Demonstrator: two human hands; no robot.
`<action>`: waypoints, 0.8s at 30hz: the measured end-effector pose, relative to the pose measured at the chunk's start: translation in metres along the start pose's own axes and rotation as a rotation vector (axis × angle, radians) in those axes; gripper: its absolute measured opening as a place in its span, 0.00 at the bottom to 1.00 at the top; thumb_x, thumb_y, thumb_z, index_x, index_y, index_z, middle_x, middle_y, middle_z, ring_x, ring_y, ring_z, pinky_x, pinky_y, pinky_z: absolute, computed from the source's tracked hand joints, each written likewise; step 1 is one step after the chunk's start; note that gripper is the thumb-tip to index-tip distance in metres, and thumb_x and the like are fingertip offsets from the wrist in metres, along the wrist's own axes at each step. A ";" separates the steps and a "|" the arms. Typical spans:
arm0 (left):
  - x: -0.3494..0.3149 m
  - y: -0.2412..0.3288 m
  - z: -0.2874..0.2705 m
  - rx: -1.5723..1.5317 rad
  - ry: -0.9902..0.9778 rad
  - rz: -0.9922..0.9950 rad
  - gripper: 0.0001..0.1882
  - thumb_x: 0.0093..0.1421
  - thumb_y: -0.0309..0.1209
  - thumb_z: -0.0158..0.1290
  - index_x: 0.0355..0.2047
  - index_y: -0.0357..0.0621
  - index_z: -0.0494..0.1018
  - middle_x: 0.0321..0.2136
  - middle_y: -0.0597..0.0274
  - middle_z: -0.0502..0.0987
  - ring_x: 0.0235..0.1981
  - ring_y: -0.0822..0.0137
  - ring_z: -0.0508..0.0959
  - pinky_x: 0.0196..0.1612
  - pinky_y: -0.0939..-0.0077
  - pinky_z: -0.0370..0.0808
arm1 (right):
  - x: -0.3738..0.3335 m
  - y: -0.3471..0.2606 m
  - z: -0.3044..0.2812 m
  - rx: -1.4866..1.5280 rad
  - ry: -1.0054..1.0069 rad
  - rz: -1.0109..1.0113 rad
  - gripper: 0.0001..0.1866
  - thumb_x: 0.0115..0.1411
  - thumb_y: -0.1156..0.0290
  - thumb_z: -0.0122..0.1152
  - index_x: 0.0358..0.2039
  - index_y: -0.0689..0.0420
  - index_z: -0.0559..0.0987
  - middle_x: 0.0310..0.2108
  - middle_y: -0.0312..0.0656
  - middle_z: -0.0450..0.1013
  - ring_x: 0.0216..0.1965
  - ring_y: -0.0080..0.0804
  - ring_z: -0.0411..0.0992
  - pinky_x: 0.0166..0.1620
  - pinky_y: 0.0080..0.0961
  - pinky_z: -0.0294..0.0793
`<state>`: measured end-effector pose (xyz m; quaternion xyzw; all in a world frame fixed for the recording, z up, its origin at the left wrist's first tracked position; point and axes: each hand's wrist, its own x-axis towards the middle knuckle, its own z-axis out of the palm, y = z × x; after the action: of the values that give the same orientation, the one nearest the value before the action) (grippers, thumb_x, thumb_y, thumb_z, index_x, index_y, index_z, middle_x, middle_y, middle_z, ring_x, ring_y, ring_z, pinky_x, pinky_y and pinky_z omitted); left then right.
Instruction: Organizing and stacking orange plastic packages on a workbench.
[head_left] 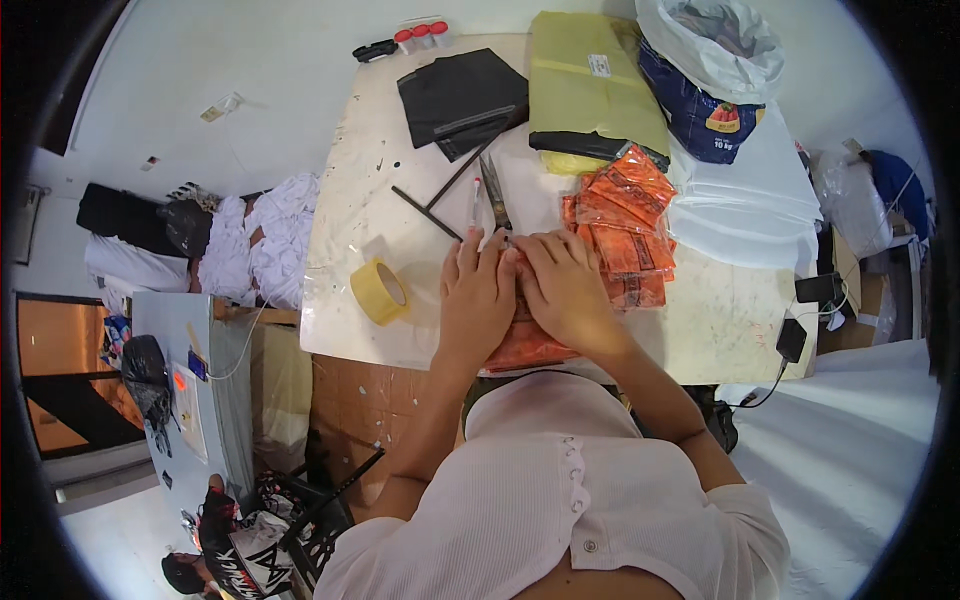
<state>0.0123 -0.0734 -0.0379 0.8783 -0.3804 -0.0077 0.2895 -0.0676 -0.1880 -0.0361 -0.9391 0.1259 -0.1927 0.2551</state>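
An orange packet in clear plastic (525,345) lies at the table's near edge, partly hidden under my hands. My left hand (478,305) rests over its left side, fingers bent at its far end. My right hand (568,300) covers the right side, its thumb and fingertips meeting the left hand's at the same end. Both hands look closed on the packet, though what lies under the fingertips is mostly hidden. Just beyond them are scissors (495,190) and a white marker with a red tip (476,205). A pile of similar orange packets (625,225) lies right of my right hand.
A yellow tape roll (380,291) and a black T-shaped bar (430,208) are at left. Farther back lie black bags (460,95), a yellow folded stack (595,80), a blue-and-white sack (705,95) and white sheets (740,205). A black adapter (791,341) hangs near the right edge.
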 end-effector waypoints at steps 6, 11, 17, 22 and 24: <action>-0.005 -0.003 0.004 -0.158 0.014 0.026 0.17 0.65 0.34 0.39 0.50 0.40 0.67 0.48 0.48 0.67 0.51 0.46 0.63 0.56 0.56 0.59 | -0.005 -0.005 0.007 -0.028 0.057 0.011 0.16 0.57 0.65 0.51 0.46 0.53 0.72 0.44 0.40 0.68 0.48 0.41 0.62 0.52 0.44 0.58; -0.012 -0.005 0.013 -0.154 0.088 0.021 0.16 0.64 0.33 0.39 0.48 0.39 0.67 0.47 0.51 0.68 0.51 0.45 0.63 0.57 0.57 0.59 | -0.011 -0.006 0.011 -0.083 0.127 -0.044 0.19 0.57 0.67 0.50 0.49 0.55 0.71 0.43 0.42 0.67 0.46 0.43 0.62 0.51 0.40 0.60; -0.011 -0.010 0.014 -0.142 0.047 0.061 0.14 0.64 0.32 0.38 0.44 0.39 0.68 0.43 0.51 0.70 0.49 0.47 0.65 0.57 0.55 0.59 | -0.013 -0.007 0.014 -0.069 0.073 -0.015 0.18 0.57 0.66 0.49 0.49 0.55 0.71 0.43 0.42 0.67 0.47 0.42 0.62 0.50 0.40 0.60; -0.010 -0.010 0.015 -0.133 0.032 0.000 0.14 0.64 0.33 0.39 0.46 0.41 0.68 0.44 0.52 0.70 0.50 0.48 0.65 0.58 0.55 0.58 | -0.009 -0.001 0.012 -0.031 0.049 -0.021 0.18 0.59 0.65 0.48 0.49 0.54 0.71 0.44 0.41 0.67 0.48 0.41 0.62 0.52 0.39 0.59; -0.009 -0.010 0.011 -0.136 0.016 -0.012 0.15 0.64 0.34 0.40 0.46 0.42 0.68 0.45 0.52 0.69 0.52 0.48 0.64 0.59 0.55 0.57 | -0.007 0.002 0.005 0.004 0.010 -0.004 0.18 0.59 0.65 0.48 0.49 0.54 0.71 0.45 0.41 0.67 0.48 0.40 0.62 0.53 0.39 0.58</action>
<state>0.0105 -0.0677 -0.0545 0.8590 -0.3713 -0.0283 0.3513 -0.0720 -0.1856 -0.0434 -0.9378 0.1250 -0.1982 0.2561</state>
